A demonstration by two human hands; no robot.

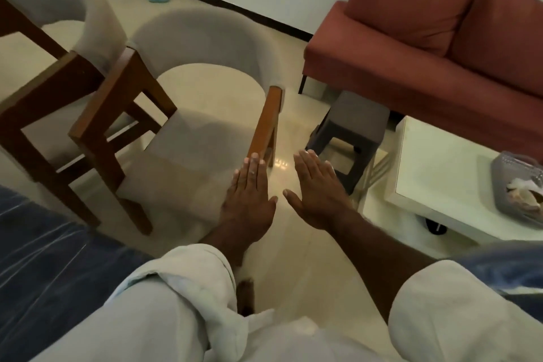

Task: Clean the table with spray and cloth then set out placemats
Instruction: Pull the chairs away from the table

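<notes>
My left hand [249, 194] and my right hand [316, 188] are stretched out side by side in front of me, backs up, fingers straight and together, holding nothing. They hover above the floor, beside the wooden arm of the nearer grey chair [205, 91]. A low white table [435, 173] stands to the right of my right hand, apart from it. No spray bottle, cloth or placemat shows in the head view. My rolled pale sleeves fill the bottom of the frame.
A second grey chair with a wooden frame [44, 47] stands at the left. A dark stool [349, 129] sits between the nearer chair and the white table. A red sofa [435, 47] runs along the back right. A grey basket [520, 185] rests on the white table.
</notes>
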